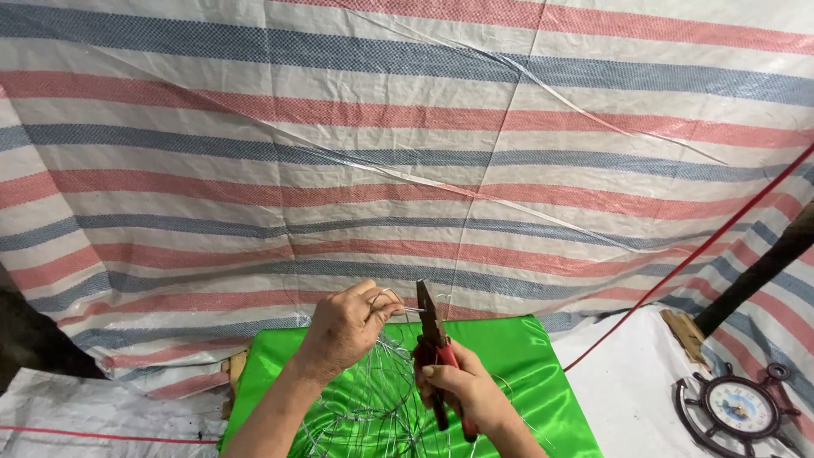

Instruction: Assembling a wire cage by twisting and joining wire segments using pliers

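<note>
While the left hand [346, 326] pinches a loop of wire [383, 298] above the green cloth [526, 356], the right hand [465, 388] grips red-handled pliers [432, 335], their nose touching the wire

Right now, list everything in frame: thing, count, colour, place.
tarp: one, white with red and blue stripes, fills the background
green cloth: one, shiny green, covers the surface below the hands
wire: a tangle of thin silver loops, on the green cloth
pliers: one, red handles, dark jaws pointing up
red cord: one, runs diagonally at right
wheel-shaped clock: one, dark rim, lower right
left hand: pinches a wire loop
right hand: grips the pliers' handles
</note>
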